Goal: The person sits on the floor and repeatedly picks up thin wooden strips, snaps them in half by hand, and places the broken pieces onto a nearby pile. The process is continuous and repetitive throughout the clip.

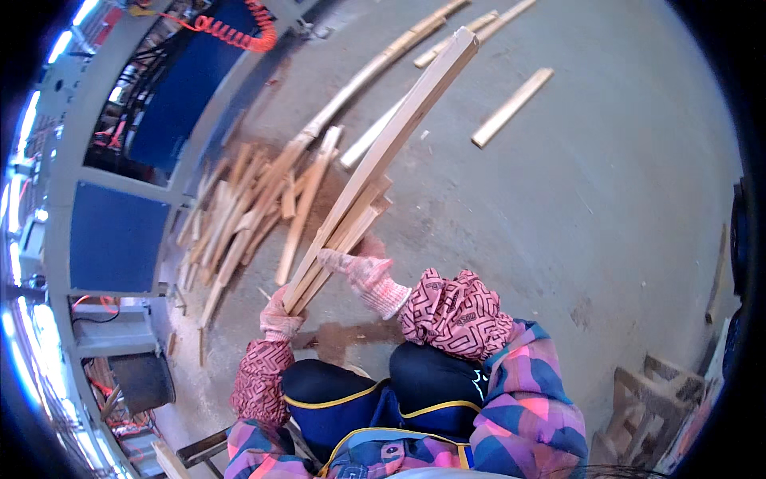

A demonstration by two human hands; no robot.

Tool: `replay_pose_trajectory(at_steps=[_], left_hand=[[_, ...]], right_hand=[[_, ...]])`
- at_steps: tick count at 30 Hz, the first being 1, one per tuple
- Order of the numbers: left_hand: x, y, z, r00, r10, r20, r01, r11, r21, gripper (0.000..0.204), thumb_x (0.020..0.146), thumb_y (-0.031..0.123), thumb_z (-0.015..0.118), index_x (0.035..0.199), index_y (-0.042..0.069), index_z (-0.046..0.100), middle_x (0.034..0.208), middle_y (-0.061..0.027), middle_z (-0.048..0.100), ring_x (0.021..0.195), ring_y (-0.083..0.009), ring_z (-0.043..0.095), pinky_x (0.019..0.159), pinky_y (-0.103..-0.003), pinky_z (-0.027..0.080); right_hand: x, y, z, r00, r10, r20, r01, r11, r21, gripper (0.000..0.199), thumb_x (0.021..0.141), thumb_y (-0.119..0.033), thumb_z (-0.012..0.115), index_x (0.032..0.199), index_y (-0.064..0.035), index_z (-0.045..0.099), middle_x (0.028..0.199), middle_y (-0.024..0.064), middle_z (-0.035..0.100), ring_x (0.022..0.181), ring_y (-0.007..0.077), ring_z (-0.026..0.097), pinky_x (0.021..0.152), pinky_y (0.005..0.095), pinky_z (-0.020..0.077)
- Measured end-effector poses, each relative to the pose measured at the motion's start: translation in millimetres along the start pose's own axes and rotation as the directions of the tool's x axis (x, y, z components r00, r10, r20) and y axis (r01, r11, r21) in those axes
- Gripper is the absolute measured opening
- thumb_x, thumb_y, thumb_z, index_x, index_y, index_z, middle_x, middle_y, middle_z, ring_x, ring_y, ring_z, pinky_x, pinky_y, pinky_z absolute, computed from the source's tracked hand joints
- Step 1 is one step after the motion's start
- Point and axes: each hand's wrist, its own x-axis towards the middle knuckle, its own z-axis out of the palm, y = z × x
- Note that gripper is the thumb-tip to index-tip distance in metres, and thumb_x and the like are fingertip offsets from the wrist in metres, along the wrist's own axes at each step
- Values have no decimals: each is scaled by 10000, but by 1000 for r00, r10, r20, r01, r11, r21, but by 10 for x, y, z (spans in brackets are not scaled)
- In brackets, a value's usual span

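Observation:
A small bundle of pale wooden strips slants up and away in front of my knees. One long strip reaches well past the shorter ones beside it. My left hand, in a light pinkish work glove, is closed around the bundle's near end. Farther up, my right hand, gloved the same way, grips the strips from the right, its thumb lying across them. The fingers of both hands are partly hidden behind the wood. Patterned pink sleeve covers show at both wrists.
A heap of loose wooden strips lies on the floor to the left, beside a grey machine frame with blue panels. A short strip lies farther off. An orange coiled hose hangs at the upper left. Wooden blocks stand at the lower right.

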Motion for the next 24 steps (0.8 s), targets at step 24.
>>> replay_pose_trajectory(at_steps=[24], left_hand=[[297,-1213,362,976,-148,159,32,820,571,435,800,198,600,1233,200,552,1111,-129,609,1056,-277,588,848,-376,500]], right_hand=[[-269,-709,292,863,-499,84,500,866,4,584,752,-11,758,1268,-42,486,1173,52,571,1049,139,557,902,317,478]])
